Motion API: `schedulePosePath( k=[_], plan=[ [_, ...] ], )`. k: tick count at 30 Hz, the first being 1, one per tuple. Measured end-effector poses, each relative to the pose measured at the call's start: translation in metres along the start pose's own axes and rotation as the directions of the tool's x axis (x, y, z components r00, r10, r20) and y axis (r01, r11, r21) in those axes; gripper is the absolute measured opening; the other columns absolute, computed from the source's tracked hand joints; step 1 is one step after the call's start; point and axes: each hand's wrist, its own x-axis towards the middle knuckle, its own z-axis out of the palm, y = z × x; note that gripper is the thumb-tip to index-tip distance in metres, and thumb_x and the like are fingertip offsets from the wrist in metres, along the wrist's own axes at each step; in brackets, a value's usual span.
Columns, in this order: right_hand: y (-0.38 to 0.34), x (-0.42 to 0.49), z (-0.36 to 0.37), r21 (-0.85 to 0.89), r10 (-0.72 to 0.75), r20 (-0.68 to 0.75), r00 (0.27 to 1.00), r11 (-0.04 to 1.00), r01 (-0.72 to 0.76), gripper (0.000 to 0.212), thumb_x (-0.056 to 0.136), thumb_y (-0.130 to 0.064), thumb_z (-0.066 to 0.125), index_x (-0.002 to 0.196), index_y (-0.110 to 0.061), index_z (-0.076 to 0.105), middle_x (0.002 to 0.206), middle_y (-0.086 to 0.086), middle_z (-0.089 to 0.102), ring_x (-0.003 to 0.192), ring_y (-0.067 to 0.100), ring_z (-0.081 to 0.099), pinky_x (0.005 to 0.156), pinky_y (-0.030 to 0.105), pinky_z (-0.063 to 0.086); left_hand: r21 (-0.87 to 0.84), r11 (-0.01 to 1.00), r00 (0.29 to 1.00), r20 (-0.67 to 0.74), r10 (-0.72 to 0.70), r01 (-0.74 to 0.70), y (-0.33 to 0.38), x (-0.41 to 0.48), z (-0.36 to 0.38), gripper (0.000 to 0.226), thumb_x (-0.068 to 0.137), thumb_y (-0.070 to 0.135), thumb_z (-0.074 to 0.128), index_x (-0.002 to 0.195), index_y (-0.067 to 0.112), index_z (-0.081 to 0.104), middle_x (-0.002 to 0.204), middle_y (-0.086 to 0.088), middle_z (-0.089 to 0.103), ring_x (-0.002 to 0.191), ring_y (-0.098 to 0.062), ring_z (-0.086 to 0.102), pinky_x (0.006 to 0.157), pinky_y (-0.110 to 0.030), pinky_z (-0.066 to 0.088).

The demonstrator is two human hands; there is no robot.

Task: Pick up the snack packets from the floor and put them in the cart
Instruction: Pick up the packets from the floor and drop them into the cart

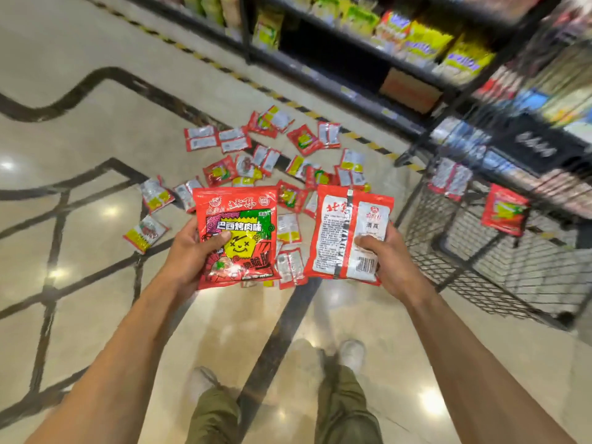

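packet [245, 216] with 巴西烤肉味 text, barcoded packet [333, 238] with 清真

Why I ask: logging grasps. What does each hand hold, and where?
Left hand grips the front-facing packet by its left edge; right hand, the back-facing packet by its right edge.

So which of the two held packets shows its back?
The white-backed packet in the right hand, barcode showing; the left hand holds the cartoon-face packet.
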Motion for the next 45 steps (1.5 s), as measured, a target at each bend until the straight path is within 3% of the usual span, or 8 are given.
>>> schedulePosePath(
  k=[2, 5, 10, 14, 18, 29, 38, 45],
  plan=[
    [-0.033, -0.018, -0.045, 0.035, -0.014, -0.037, 0.999, 0.999, 0.015, 0.047, 0.092, 0.012, 0.059, 0.134, -0.010, 0.058, 0.114, 0.010, 0.078, 0.098, 0.033, 0.076, 0.081, 0.057, 0.062, 0.022, 1.000, 0.999, 0.045, -0.002, 0.001, 0.023, -0.014, 0.055, 0.055, 0.077, 0.008, 0.077, 0.129, 0.016, 0.060, 0.118, -0.014, 0.076, 0.095, -0.033, 0.077, 0.075, -0.044, 0.065],
    [-0.079, -0.041, -0.117, 0.095, -0.048, -0.099, 0.994, 0.994, 0.058, 0.048, 0.091, 0.014, 0.059, 0.136, -0.003, 0.055, 0.108, 0.005, 0.078, 0.086, 0.022, 0.077, 0.074, 0.045, 0.065, 0.050, 0.999, 0.996, 0.085, 0.016, -0.020, 0.052, -0.032, 0.141, 0.061, 0.076, 0.009, 0.078, 0.133, 0.012, 0.058, 0.118, -0.015, 0.076, 0.092, -0.032, 0.078, 0.072, -0.043, 0.065],
    [-0.135, -0.069, -0.227, 0.096, -0.100, -0.123, 0.987, 0.989, 0.112, 0.053, 0.091, 0.011, 0.064, 0.137, -0.013, 0.053, 0.121, 0.011, 0.075, 0.105, 0.033, 0.075, 0.084, 0.050, 0.063, 0.090, 0.992, 0.979, 0.192, 0.068, -0.086, 0.079, -0.046, 0.270, 0.057, 0.077, 0.011, 0.078, 0.131, 0.012, 0.059, 0.118, -0.016, 0.076, 0.094, -0.033, 0.077, 0.081, -0.050, 0.063],
    [-0.162, -0.079, -0.295, 0.104, -0.133, -0.172, 0.976, 0.983, 0.152, 0.057, 0.090, 0.008, 0.068, 0.137, -0.021, 0.053, 0.120, 0.005, 0.076, 0.105, 0.030, 0.076, 0.084, 0.050, 0.062, 0.127, 0.985, 0.964, 0.254, 0.084, -0.120, 0.090, -0.049, 0.359, 0.043, 0.087, 0.000, 0.072, 0.126, 0.016, 0.063, 0.110, -0.012, 0.078, 0.084, -0.027, 0.078, 0.070, -0.044, 0.065],
    [-0.174, -0.086, -0.345, 0.150, -0.153, -0.232, 0.961, 0.970, 0.191, 0.057, 0.090, 0.009, 0.068, 0.137, -0.021, 0.052, 0.121, 0.004, 0.076, 0.105, 0.028, 0.076, 0.085, 0.050, 0.063, 0.209, 0.971, 0.944, 0.328, 0.045, -0.119, 0.091, -0.047, 0.429, 0.042, 0.090, 0.000, 0.072, 0.129, 0.014, 0.061, 0.112, -0.015, 0.078, 0.089, -0.032, 0.077, 0.072, -0.045, 0.064],
    [-0.175, -0.062, -0.446, 0.194, -0.067, -0.409, 0.910, 0.968, 0.159, 0.058, 0.087, 0.007, 0.073, 0.136, -0.018, 0.053, 0.114, 0.006, 0.078, 0.098, 0.030, 0.078, 0.086, 0.056, 0.062, 0.331, 0.940, 0.891, 0.447, -0.079, -0.083, 0.093, 0.002, 0.557, 0.035, 0.093, 0.002, 0.070, 0.119, 0.026, 0.067, 0.110, -0.008, 0.079, 0.094, -0.031, 0.078, 0.067, -0.040, 0.064],
    [-0.178, 0.008, -0.493, 0.236, 0.015, -0.542, 0.840, 0.962, 0.135, 0.058, 0.085, 0.005, 0.076, 0.133, -0.019, 0.054, 0.115, 0.006, 0.078, 0.096, 0.031, 0.078, 0.087, 0.060, 0.061, 0.420, 0.907, 0.873, 0.448, -0.195, -0.014, 0.083, 0.094, 0.636, 0.034, 0.097, 0.003, 0.065, 0.119, 0.028, 0.066, 0.108, -0.010, 0.080, 0.096, -0.038, 0.076, 0.085, -0.056, 0.061],
    [-0.158, 0.076, -0.517, 0.238, 0.090, -0.551, 0.830, 0.970, 0.053, 0.053, 0.089, 0.006, 0.071, 0.131, -0.021, 0.052, 0.117, 0.007, 0.075, 0.094, 0.026, 0.078, 0.081, 0.051, 0.065, 0.531, 0.847, 0.894, 0.374, -0.246, 0.011, 0.049, 0.166, 0.676, 0.033, 0.097, 0.004, 0.067, 0.121, 0.026, 0.068, 0.112, -0.010, 0.078, 0.103, -0.042, 0.074, 0.091, -0.067, 0.056]
  ],
)
